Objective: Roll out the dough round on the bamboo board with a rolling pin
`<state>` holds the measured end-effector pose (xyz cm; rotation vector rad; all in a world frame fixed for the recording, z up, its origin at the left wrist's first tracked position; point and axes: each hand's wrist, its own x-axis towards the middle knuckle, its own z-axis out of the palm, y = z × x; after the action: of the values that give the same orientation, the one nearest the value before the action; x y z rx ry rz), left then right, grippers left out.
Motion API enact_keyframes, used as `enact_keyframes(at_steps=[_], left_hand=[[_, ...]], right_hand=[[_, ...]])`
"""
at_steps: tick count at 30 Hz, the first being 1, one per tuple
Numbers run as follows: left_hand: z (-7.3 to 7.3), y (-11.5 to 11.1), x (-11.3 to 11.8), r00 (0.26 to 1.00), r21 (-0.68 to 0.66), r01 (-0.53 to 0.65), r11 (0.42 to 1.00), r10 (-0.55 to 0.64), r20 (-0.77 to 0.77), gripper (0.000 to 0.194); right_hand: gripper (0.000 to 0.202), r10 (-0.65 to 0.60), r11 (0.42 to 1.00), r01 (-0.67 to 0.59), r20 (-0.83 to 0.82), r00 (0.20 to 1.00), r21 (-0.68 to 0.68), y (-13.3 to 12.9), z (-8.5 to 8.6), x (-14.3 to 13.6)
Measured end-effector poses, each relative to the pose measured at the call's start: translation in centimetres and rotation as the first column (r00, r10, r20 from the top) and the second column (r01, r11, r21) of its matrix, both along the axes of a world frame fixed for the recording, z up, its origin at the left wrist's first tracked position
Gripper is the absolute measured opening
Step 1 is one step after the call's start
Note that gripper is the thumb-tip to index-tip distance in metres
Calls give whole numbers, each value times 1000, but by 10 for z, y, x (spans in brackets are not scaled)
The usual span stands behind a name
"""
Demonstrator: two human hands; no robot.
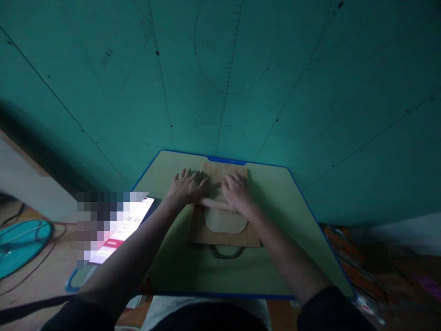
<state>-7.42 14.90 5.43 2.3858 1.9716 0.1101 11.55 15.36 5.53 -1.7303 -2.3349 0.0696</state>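
A pale wooden rolling pin (217, 204) lies across a flat, rounded sheet of dough (225, 221) on a wooden cutting board (223, 238). My left hand (188, 187) rests its palm on the pin's left end, with fingers stretched out and spread beyond it. Over the pin's right end, my right hand (237, 191) curls its fingers, partly hidden by the back of the hand. Dough also shows on the far side of the pin, between the hands. The board's dark loop handle (226, 252) points toward me.
The board lies on a light folding table (272, 271) with a blue rim, against a green wall (220, 82). A lit phone (126, 234), partly pixelated, stands at the table's left edge beside my left forearm. A turquoise round object (24, 243) and cables are on the floor at left.
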Motion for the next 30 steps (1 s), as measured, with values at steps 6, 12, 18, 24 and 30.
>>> enact_keyframes(at_steps=[6, 12, 18, 24, 30], left_hand=[[-3, -42, -7, 999, 83, 47, 995, -48, 13, 49], [-5, -66, -7, 1000, 128, 11, 992, -12, 10, 49], [3, -30, 9, 999, 76, -48, 996, 48, 4, 50], [7, 14, 18, 990, 98, -42, 994, 28, 136, 44], [2, 17, 16, 987, 160, -43, 986, 17, 157, 39]], right_hand=[[27, 49, 998, -48, -32, 998, 29, -34, 1, -2], [36, 168, 982, -166, -18, 986, 90, -75, 8, 0], [54, 210, 973, -218, 106, 972, 72, -75, 3, 12], [57, 108, 994, -107, 10, 994, -28, -30, -7, 19], [52, 26, 996, -25, 12, 1000, -86, -20, -8, 19]])
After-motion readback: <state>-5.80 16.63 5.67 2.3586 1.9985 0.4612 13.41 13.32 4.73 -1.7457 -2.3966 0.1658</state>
